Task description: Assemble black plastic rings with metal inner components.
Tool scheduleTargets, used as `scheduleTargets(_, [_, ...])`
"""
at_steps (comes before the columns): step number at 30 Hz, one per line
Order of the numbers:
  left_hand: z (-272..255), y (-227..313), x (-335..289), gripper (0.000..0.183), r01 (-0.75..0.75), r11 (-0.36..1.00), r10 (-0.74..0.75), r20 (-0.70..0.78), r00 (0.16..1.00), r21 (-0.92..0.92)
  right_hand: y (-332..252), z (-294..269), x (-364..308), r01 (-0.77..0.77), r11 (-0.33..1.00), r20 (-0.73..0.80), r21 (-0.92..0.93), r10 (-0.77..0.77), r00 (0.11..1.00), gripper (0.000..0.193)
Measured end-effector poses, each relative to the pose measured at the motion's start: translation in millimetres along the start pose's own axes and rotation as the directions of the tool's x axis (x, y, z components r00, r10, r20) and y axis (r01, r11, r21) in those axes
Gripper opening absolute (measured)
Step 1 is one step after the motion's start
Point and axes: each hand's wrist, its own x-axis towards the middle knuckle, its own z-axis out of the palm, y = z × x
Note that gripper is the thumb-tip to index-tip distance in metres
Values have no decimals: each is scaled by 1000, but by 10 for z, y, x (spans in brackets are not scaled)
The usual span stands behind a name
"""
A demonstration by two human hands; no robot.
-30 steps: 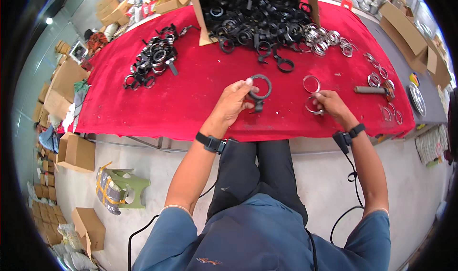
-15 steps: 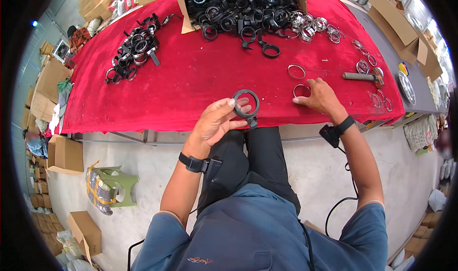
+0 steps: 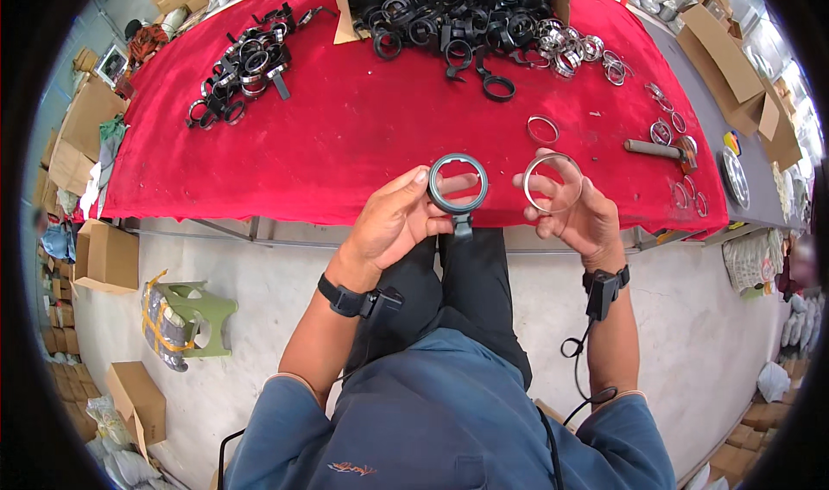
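My left hand grips a dark ring with a short tab at its lower side, held upright over the table's near edge. To its right, my right hand holds a thin silver metal ring, raised off the cloth with the fingers behind it. The two rings are apart, their round openings turned toward me. Beyond my right hand, another thin silver ring lies on the red cloth.
Black ring parts fill an open carton at the back. A heap of assembled rings lies at the left of the red-covered table. Silver rings lie beside the carton. A hammer rests at the right, near a metal plate.
My right hand has picked up the nearer silver ring from the cloth and brought it closer to the dark ring. My left hand has shifted slightly right, turning the dark ring more face-on.
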Motion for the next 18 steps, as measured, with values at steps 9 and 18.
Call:
scheduleTargets(9, [260, 150, -130, 43, -15, 999, 13, 31, 999, 39, 283, 237, -111, 98, 923, 75, 372, -135, 988, 80])
scheduleTargets(18, [293, 77, -181, 34, -35, 997, 32, 43, 999, 72, 159, 589, -61, 90, 983, -145, -161, -114, 983, 77])
